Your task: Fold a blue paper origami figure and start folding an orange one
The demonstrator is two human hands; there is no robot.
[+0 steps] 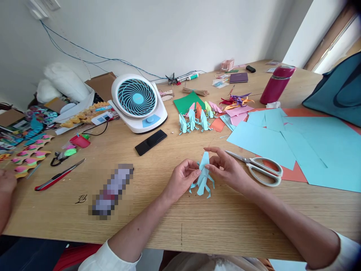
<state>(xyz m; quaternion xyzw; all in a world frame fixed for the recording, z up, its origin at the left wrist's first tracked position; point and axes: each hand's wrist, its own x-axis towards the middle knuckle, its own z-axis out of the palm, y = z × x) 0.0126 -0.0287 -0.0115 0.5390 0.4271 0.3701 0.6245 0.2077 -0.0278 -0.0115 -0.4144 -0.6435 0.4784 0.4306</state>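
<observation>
Between my two hands is a light-blue folded paper figure (204, 177) with several thin, curled legs, close above the wooden table. My left hand (182, 178) pinches its left side with thumb and fingers. On the other side, my right hand (225, 167) grips the upper part, its index finger stretched out near the tip. Several similar folded paper figures (193, 121) in blue, pink, orange and yellow-green stand further back. A pair of scissors (263, 169) with pale handles lies just right of my right hand, partly over coloured paper.
Large light-blue paper sheets (332, 150) cover the right side. A white fan (138, 101), a black phone (151, 142), a red utility knife (59, 175) and a magenta bottle (278, 84) are about. Another person's hand (7, 184) rests at the left edge; a teal bag (335, 88) sits right.
</observation>
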